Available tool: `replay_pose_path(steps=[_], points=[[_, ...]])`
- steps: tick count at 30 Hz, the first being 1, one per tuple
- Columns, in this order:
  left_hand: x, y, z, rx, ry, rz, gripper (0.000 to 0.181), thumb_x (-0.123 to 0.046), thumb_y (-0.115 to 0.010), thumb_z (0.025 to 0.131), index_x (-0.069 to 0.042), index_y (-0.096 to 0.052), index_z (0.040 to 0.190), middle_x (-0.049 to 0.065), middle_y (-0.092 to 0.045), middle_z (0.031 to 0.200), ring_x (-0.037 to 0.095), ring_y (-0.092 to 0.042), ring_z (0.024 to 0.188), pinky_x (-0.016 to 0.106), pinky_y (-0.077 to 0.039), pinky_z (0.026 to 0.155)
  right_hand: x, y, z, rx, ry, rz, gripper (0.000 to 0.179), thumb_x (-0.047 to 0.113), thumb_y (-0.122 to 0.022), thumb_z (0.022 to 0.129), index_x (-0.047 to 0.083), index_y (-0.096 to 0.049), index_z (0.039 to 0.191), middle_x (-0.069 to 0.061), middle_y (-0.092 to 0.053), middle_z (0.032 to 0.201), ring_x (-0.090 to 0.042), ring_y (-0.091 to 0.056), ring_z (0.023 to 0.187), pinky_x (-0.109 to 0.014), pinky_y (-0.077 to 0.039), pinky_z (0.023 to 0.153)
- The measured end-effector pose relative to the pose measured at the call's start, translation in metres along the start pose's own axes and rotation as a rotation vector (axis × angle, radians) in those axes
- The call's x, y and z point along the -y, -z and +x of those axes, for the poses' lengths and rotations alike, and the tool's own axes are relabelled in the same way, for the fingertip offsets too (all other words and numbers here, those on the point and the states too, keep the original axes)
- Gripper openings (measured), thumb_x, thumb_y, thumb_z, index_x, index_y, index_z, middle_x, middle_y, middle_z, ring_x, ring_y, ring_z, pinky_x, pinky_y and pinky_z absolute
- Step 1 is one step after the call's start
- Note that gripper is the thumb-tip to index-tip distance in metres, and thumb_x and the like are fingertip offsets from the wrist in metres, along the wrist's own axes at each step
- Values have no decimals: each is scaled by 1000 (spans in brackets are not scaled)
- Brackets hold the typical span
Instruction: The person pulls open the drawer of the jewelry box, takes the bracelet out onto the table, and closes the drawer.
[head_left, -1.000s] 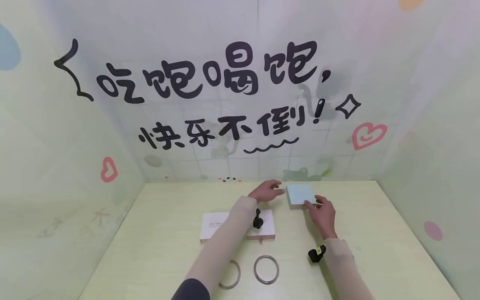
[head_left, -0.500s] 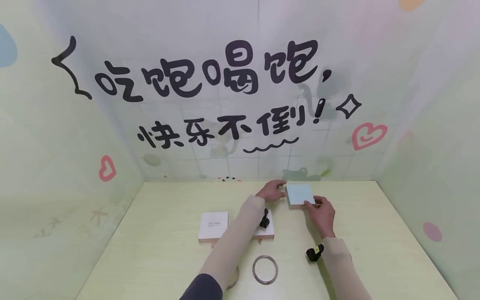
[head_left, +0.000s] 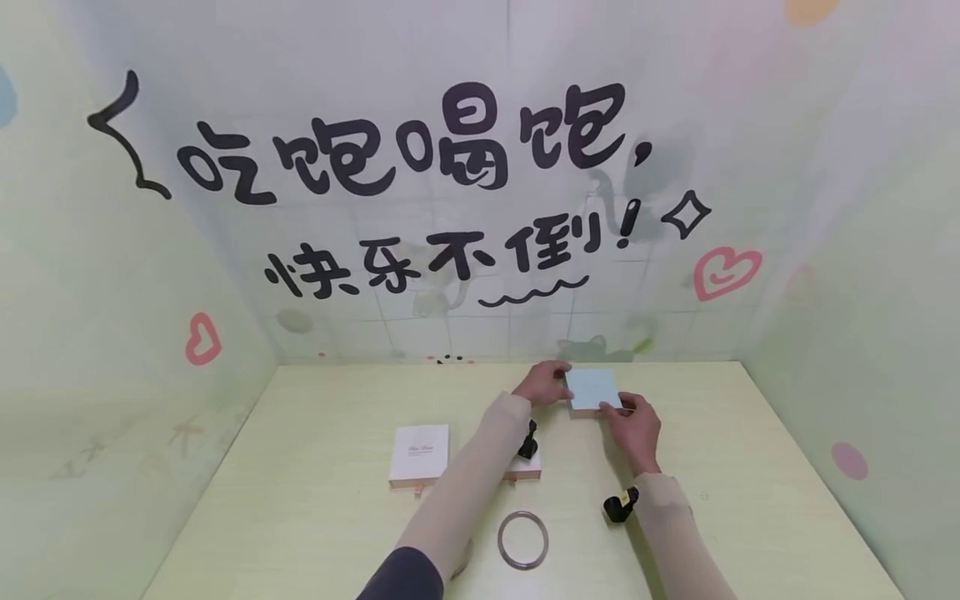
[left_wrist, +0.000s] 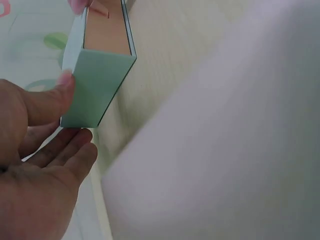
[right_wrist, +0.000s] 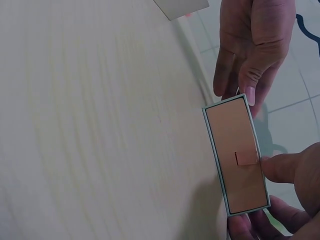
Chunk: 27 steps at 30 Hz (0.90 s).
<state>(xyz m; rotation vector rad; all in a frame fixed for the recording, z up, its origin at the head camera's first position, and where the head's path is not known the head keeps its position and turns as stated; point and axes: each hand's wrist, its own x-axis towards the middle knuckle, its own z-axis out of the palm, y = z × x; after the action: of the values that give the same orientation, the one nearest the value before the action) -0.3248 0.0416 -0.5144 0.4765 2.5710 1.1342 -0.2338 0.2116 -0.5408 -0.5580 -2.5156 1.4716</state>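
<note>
At the far side of the table a light blue drawer box (head_left: 592, 388) lies between both hands. Its pinkish-tan drawer front (right_wrist: 232, 160), with a small ribbon tab, faces the wearer. My left hand (head_left: 543, 384) holds the box's left end, thumb against the top edge and fingers at the far corner in the left wrist view. The right hand (head_left: 636, 429) grips the right end, its thumb on the front top edge and fingers at the short side. Nearer the wearer lies a grey-brown bangle (head_left: 501, 542). Most of a second bangle (head_left: 467, 560) is hidden by the left sleeve.
A white box (head_left: 420, 454) with printed script stands left of the left forearm. Another white box (head_left: 522, 473) is partly covered by that forearm. A printed wall (head_left: 517, 333) rises right behind the table's back edge. Black wrist cameras (head_left: 619, 507) sit by the sleeves.
The left hand has moved right, from beside the blue box onto its left end. The right hand keeps its hold. The left sleeve now covers most of one bangle.
</note>
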Motion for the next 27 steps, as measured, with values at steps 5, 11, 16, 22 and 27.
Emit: replay_pose_path(steps=[5, 11, 16, 22, 27], points=[[-4, -2, -4, -22, 15, 18, 60, -10, -79, 88, -3, -56, 143, 16, -62, 140, 28, -59, 129, 37, -47, 111, 0, 1, -1, 7, 1, -6, 51, 23, -70, 96, -9, -57, 135, -31, -61, 125, -40, -64, 111, -19, -45, 69], [-7, -5, -10, -51, 21, 21, 58, -12, -85, 83, 0, -61, 135, 15, -67, 130, 25, -63, 116, 35, -52, 103, -4, 4, 2, 24, -17, -13, 49, 20, -69, 95, -7, -58, 135, -30, -63, 125, -38, -64, 112, -23, -49, 74], [-6, -3, -12, -57, -4, 102, 59, -19, -89, 80, -1, -65, 131, 13, -70, 123, 21, -64, 107, 32, -53, 98, -5, 7, 4, 57, -22, -10, 48, 19, -69, 96, -6, -59, 135, -29, -62, 127, -38, -62, 114, -24, -51, 77], [-5, -2, -14, -44, -54, 201, 62, -26, -91, 77, -5, -68, 131, 12, -71, 126, 23, -66, 113, 30, -52, 99, -4, 13, 8, 115, -3, -8, 46, 18, -69, 96, -5, -61, 135, -28, -63, 126, -36, -59, 113, -18, -48, 70], [-7, -5, -19, -42, -17, 177, 62, -28, -91, 77, -2, -66, 128, 12, -69, 126, 24, -64, 115, 32, -53, 100, -5, 19, 11, 170, 29, -44, 46, 19, -67, 97, -3, -61, 136, -26, -64, 127, -34, -59, 114, -23, -48, 77]])
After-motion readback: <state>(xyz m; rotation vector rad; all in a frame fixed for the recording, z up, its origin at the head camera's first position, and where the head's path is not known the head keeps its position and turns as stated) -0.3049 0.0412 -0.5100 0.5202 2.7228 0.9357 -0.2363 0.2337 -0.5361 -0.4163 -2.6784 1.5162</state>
